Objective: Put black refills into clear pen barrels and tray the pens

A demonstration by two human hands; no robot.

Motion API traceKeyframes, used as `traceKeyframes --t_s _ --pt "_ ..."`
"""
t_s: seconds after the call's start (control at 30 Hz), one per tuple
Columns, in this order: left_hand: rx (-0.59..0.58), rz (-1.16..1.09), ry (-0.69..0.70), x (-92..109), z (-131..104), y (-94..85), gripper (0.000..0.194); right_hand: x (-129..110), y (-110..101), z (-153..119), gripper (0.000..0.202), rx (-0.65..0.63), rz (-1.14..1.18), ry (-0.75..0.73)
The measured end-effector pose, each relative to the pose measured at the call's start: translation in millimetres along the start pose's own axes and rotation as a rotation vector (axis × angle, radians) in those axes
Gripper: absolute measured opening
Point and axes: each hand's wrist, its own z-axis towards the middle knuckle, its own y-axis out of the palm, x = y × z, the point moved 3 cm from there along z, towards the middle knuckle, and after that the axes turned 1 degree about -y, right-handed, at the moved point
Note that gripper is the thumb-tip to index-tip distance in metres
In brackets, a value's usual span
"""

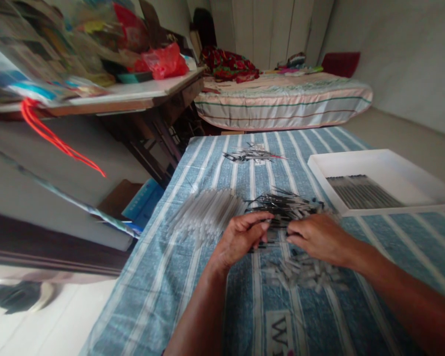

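My left hand (244, 235) is closed in a pinch above the striped cloth, thumb and forefinger together; what sits in the fingertips is too small and blurred to name. Facing it, my right hand (317, 240) is also closed, with a dark bit at its fingertips that I cannot make out. Just beyond both hands lies a loose heap of thin black pen refills (282, 203). A stack of translucent white pen barrels (209, 210) is to the left. Short whitish tube pieces (304, 272) are scattered nearer me, below the right hand.
At the right stands a white open box (378, 163) with a row of pens (363, 192) inside. A small pile of thin parts (250, 155) lies farther back on the tablecloth (163, 277). Left is a cluttered side table (133, 99); a bed (282, 96) is behind.
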Motion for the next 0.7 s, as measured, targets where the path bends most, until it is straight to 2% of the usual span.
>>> traceKeyframes --t_s 0.1,0.23,0.33,0.43,0.53,0.63,0.7 --pt "-0.018 -0.028 0.007 -1 0 1.8 0.033 0 18 -4 0.019 -0.164 -0.028 0.038" --pt "-0.042 -0.019 -0.015 -2 1 5.6 0.029 -4 26 -4 0.015 -0.199 0.104 0.019" --pt "-0.062 -0.02 -0.036 -3 1 8.8 0.027 1 24 -3 0.012 -0.118 0.416 0.039" --pt "-0.088 0.002 -0.041 -3 1 11.7 0.026 11 24 -2 0.008 0.0 0.924 0.123" --pt "-0.106 0.032 -0.039 -4 1 13.7 0.026 16 28 -2 0.013 0.148 1.364 0.176" --pt "-0.104 0.032 -0.043 -5 2 15.0 0.027 15 31 -2 0.017 0.277 1.58 0.187" --pt "-0.104 0.029 -0.049 -6 2 15.7 0.028 12 31 -1 0.017 0.309 1.633 0.18"
